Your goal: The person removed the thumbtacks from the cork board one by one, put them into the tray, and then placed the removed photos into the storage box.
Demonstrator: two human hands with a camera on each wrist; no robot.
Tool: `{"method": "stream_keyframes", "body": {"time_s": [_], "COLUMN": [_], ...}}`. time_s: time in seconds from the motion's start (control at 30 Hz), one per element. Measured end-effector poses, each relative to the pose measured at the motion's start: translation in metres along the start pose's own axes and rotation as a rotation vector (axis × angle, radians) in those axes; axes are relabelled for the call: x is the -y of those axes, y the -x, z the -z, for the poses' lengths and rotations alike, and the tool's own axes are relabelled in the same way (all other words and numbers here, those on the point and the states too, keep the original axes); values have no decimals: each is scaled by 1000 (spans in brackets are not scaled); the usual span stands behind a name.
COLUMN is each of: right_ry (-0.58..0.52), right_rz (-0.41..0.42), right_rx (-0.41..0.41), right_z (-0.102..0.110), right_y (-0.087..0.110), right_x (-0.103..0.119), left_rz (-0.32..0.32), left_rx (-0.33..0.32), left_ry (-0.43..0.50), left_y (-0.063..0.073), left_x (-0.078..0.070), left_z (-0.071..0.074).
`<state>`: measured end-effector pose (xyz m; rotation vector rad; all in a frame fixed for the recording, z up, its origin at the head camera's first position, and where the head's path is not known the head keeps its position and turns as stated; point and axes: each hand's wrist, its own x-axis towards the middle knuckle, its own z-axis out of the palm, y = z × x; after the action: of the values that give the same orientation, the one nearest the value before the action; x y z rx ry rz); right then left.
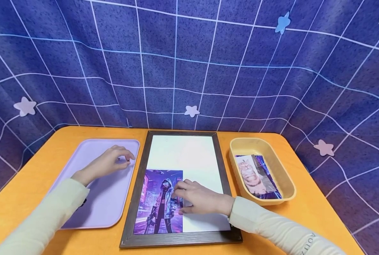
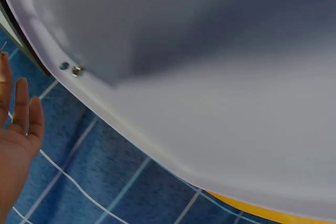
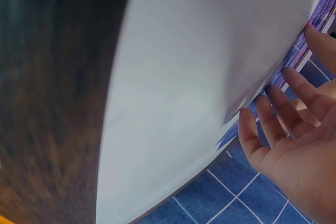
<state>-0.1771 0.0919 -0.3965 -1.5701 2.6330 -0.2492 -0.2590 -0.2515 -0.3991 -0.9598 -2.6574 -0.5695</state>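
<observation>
My left hand (image 1: 107, 164) is over the lilac tray (image 1: 93, 212), with thumb and index finger pinching what looks like a small thin pin (image 2: 3, 46). By the tray's rim in the left wrist view lies a tiny gold-coloured metal piece (image 2: 77, 71), with a small dark piece (image 2: 64, 66) beside it. My right hand (image 1: 202, 199) rests its spread fingers on the right edge of a purple city print of a hooded figure (image 1: 165, 200). That print lies in the lower left of the white board (image 1: 176, 152) with a dark wooden frame (image 1: 221, 163).
To the right stands a yellow plastic bin (image 1: 286, 184) with a cat picture (image 1: 250, 175) over other purple prints (image 1: 269, 177). A dark object (image 1: 82, 203) shows on the tray beside my left sleeve. Behind the orange table (image 1: 259, 226) hangs a blue gridded curtain (image 1: 176, 71).
</observation>
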Motion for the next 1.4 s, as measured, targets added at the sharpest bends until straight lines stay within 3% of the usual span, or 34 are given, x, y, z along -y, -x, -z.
{"method": "stream_keyframes", "body": {"time_s": [0.27, 0.53, 0.77, 1.4], "right_ry": [-1, 0, 16, 8], "right_rz": [-8, -14, -7, -3], "right_rx": [4, 14, 6, 3], "right_z": [-1, 0, 0, -1], "right_y": [0, 0, 0, 0], "right_x": [0, 1, 1, 0], "left_rz": [-37, 27, 73, 82], "left_rx": [-64, -32, 3, 21], "left_ry": [-22, -28, -36, -75], "left_y": [12, 23, 27, 26], "left_x": [17, 31, 33, 31], "left_z": [1, 1, 1, 2]}}
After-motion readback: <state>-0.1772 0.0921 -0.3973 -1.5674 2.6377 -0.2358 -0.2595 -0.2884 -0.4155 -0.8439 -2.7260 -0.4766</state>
